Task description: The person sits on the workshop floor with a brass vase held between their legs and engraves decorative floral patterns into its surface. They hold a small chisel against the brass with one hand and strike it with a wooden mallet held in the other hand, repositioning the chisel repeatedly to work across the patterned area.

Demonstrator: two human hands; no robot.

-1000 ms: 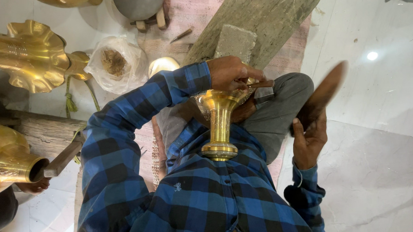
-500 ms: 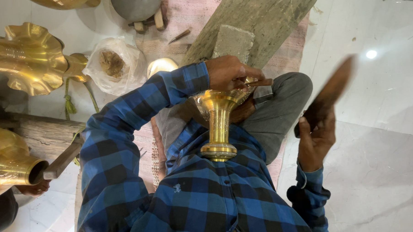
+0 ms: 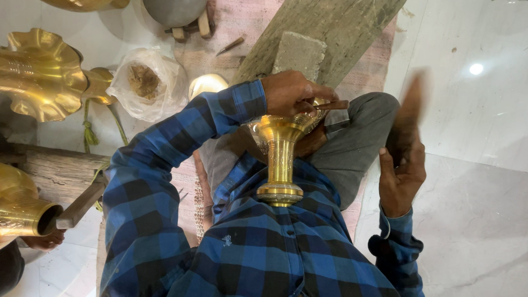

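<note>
A: Gripping a small dark metal chisel (image 3: 331, 105), left hand (image 3: 291, 93) presses atop the engraved golden brass pedestal vase (image 3: 280, 157).

B: Right hand (image 3: 400, 176), beside it, fist closed round a blurred brown wooden mallet (image 3: 408, 117).

A pale glossy floor (image 3: 486, 135) of large marble-like tiles is seen, with a round lamp glint (image 3: 476, 69) reflected at far right. A pinkish mat (image 3: 253, 20) is spread over the middle, and a long grey plank (image 3: 329, 17) is laid slanting across it, with a grey block (image 3: 298, 52) resting on it. At left, a worn wooden beam (image 3: 54, 167) lies on the floor. Brass pieces (image 3: 36, 74) and a clear plastic bag (image 3: 144, 82) are set at far left, and a grey round object (image 3: 174, 6) at the far edge.
</note>
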